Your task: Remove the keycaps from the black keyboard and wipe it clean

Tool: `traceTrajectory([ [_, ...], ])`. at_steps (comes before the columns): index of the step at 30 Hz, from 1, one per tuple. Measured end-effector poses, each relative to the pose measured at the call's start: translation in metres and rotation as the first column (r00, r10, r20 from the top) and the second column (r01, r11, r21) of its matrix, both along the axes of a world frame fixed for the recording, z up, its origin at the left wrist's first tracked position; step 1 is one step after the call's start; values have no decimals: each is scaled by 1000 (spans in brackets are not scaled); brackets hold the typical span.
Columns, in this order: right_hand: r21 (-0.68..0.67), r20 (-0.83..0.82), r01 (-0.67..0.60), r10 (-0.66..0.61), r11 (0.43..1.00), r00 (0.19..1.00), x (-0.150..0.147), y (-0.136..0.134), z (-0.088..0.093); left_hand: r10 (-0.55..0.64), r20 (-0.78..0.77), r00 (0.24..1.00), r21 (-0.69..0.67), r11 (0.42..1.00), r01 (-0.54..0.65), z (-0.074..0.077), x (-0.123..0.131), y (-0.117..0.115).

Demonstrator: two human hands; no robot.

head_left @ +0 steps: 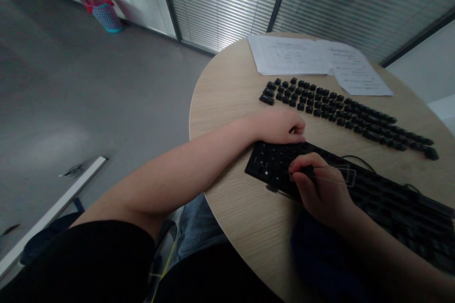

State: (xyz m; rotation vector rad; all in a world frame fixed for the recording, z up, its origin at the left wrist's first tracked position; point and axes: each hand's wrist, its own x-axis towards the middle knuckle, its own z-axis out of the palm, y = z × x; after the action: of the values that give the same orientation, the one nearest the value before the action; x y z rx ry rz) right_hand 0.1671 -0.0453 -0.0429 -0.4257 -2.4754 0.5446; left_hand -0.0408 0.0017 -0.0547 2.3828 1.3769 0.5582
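Note:
A black keyboard point(258, 163) lies at a slant on the round table, several of its left-end key spots bare of keycaps. Over this left part, my right hand point(322, 189) is closed in a pinch on a wire keycap puller point(334, 174). The wire loops point right, away from the fingertips, and a dark part sits by the fingers. Against the keyboard's far left edge rests my left hand point(280, 125), its fingers curled; whether something is inside them is hidden. Loose black keycaps point(327, 106) stand in slanted rows beyond the keyboard.
Printed papers point(295, 57) lie at the back of the wooden table point(220, 85). A cable point(360, 158) loops behind the keyboard. A dark blue thing point(320, 255) is below my right forearm. On the floor stand a blue and red basket point(106, 14) and a white bar point(81, 180).

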Motion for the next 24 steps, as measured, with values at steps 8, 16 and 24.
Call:
traceTrajectory([
  [8, -124, -96, 2, -14, 992, 995, 8, 1, -10, -8, 9, 1000, -10, 1000, 8, 0, -1, 0],
  [16, -285, -343, -41, -62, 958, 937, 9, -4, -8, -36, 63, 997, -28, 999, 38, -1, -4, 2],
  [24, -396, -350, 55, -206, 917, 914, 28, 2, 14, -70, 664, 744, -182, 951, 252, 34, -24, -11],
])
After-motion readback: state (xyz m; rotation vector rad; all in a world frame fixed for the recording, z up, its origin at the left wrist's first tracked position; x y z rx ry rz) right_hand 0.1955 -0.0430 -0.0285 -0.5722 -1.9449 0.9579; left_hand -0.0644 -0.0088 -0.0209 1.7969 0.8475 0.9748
